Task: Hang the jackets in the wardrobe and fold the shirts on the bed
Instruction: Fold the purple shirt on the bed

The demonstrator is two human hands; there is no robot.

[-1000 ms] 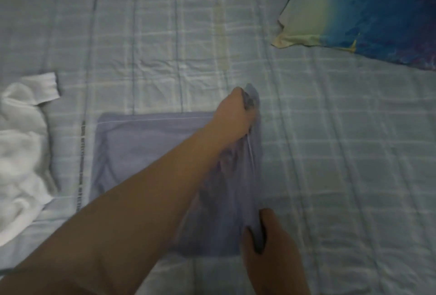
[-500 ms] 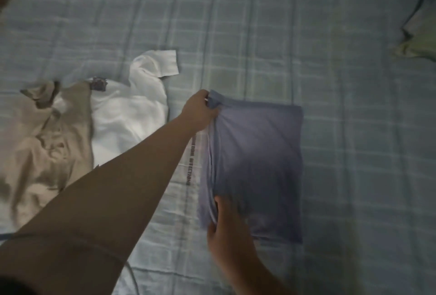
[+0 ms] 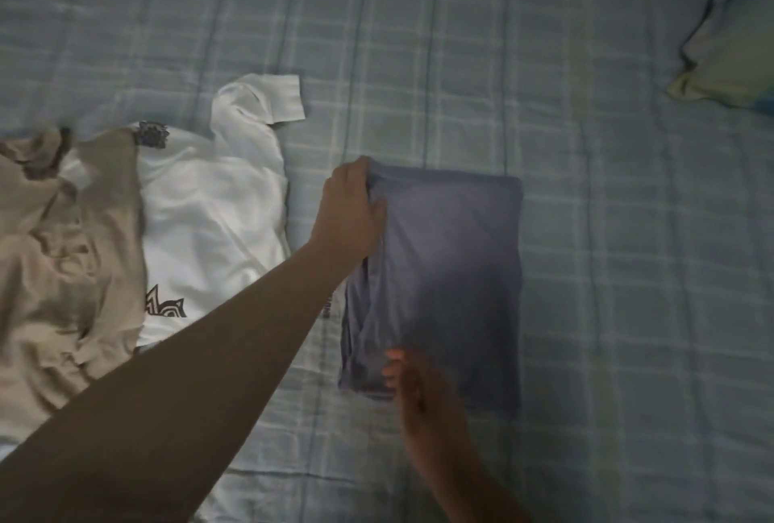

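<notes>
Folded purple shirt on bed, ten o'clock corner pinched by left hand; right hand grip at seven o'clock edge, blurred, indeterminate.

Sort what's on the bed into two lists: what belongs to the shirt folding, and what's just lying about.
Part of the job:
- blue shirt, folded, left hand gripping its far corner, right hand at its near edge
- white shirt, unfolded
- beige garment, crumpled, overlapping the white shirt

Just lying about:
- pillow, far right
- checked bedsheet

Blue-grey shirt folded into a rectangle, flat on the checked bed sheet.
</notes>
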